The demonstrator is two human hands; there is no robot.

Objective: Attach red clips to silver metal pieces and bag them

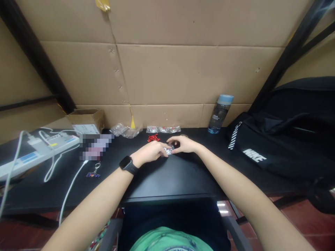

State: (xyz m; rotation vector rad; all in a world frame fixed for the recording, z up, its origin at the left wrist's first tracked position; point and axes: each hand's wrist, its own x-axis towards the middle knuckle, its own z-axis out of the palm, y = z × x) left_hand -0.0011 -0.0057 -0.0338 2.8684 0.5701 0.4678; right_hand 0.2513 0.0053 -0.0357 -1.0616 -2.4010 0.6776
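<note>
**Small clear packet, worked between two sets of fingertips**

The small clear packet (170, 150) sits at the centre of the work area, just above the bare front stretch of the black desk (167, 183). Both hands meet over it: the left hand (152, 152) from 9 o'clock, the right hand (186, 143) from 3 o'clock.

Thin, slippery film like this should handle best with one hand anchoring an edge while the other makes small, light movements. Pressing too hard could crumple it or make it slide. Working low over the desk seems sensible, as anything that slips has only a short drop.

The left fingers are nearly closed, their tips on the packet's left edge, apparently pinching it. The right thumb and forefinger curve into a loose ring with a visible gap inside, tips at the packet's right side; whether they clamp it or only touch it, I cannot tell. What is inside the packet is too small to make out.

From the packet, a little pile of red pieces (153, 138) lies near 10 o'clock, close to the left knuckles, so wide sweeps that way could scatter it. A row of clear packets (163, 129) lies near 12 o'clock, against the cardboard wall (167, 80). Further out are crumpled clear plastic (127, 131) towards 10 o'clock and a water bottle (219, 114) at 2 o'clock.
</note>
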